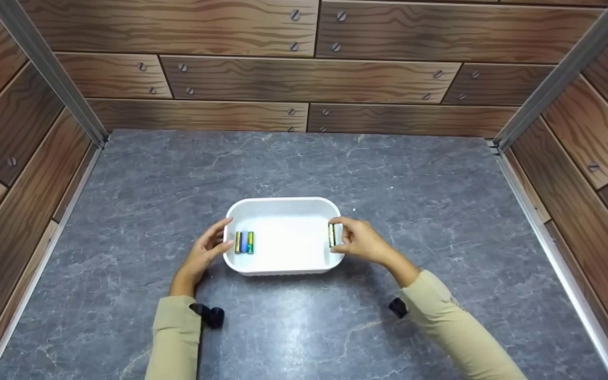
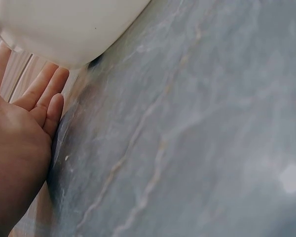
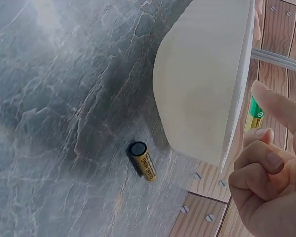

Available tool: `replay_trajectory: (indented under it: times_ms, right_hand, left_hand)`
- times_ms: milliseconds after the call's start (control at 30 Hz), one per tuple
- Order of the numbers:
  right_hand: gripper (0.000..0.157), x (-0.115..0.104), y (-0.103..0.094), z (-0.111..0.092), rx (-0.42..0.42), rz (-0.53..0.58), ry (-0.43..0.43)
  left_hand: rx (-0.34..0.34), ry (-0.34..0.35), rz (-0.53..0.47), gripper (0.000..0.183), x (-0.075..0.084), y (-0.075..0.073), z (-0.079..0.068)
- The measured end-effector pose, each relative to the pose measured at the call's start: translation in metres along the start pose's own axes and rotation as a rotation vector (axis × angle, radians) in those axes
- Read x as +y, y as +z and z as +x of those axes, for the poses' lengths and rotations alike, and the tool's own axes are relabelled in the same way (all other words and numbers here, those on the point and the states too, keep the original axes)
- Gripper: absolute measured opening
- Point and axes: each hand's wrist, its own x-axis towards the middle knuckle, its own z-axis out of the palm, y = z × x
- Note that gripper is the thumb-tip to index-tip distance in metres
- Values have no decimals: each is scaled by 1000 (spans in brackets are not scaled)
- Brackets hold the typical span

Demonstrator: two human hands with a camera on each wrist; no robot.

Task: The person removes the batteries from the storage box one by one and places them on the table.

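Observation:
A white plastic tub [image 1: 291, 240] with rounded corners stands on the tabletop. Inside it, by the left end, three batteries lie side by side: a gold-and-dark one [image 1: 238, 243], a blue one [image 1: 244, 242] and a green-and-yellow one [image 1: 250, 243]. My left hand [image 1: 201, 257] holds the tub's left end, its thumb over the rim and other fingers along the outer wall. Between thumb and fingertip, my right hand [image 1: 363, 241] pinches a green-and-gold battery [image 3: 255, 112] at the right end's rim. A gold battery with a black end [image 3: 144, 162] lies on the tabletop outside the tub.
The grey marbled tabletop [image 1: 293, 163] runs to wood-patterned walls [image 1: 304, 79] at the back and both sides. Metal rails [image 1: 552, 253] follow the side edges. Black wrist mounts [image 1: 213, 316] sit at the sleeves. In the head view the loose gold battery does not show.

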Motion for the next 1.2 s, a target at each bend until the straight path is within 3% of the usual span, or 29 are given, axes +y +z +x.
replay_trajectory:
  times_ms: [633, 1200]
  right_hand:
    - [58, 19, -13, -13, 14, 53, 45]
    - [54, 38, -12, -19, 24, 45, 99]
  left_hand:
    - [1, -23, 7, 56, 0, 0, 0]
    - [-3, -5, 6, 56, -1, -1, 0]
